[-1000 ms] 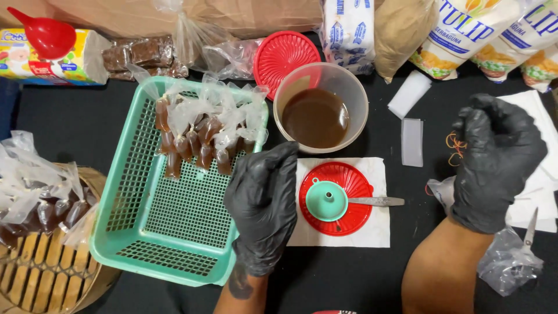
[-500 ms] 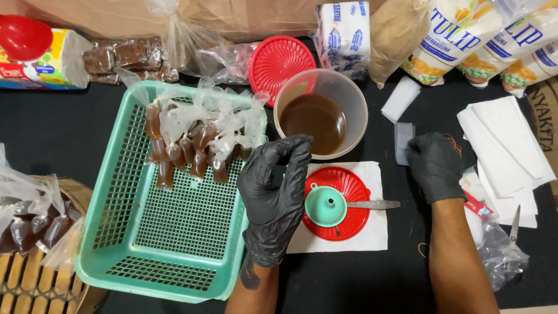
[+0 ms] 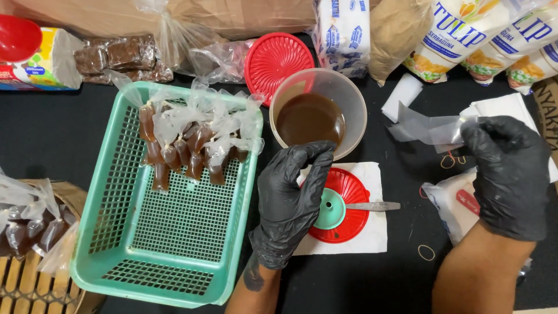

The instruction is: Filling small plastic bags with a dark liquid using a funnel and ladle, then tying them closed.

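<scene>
From the head camera, looking straight down on a black table: the right hand (image 3: 508,174), in a black glove, pinches a small empty clear plastic bag (image 3: 430,129) by one end, fingers closed on it, and holds it off the table, just to the right of the tub of brown liquid (image 3: 311,119). Lifted like that, the bag hangs free, probably so its mouth can be worked open.

The left hand (image 3: 290,200), gloved too, holds nothing; its fingers are loosely curled and rest over the teal funnel (image 3: 330,208), which sits mouth-down on a red lid (image 3: 349,218) on white paper (image 3: 372,238), seemingly so drips stay off the table. A metal spoon handle (image 3: 375,206) pokes out beside it.

To the left, the green basket (image 3: 168,273) holds the filled, tied pouches (image 3: 186,148), bunched at its far end. Loose rubber bands (image 3: 427,252) lie near the right forearm.
</scene>
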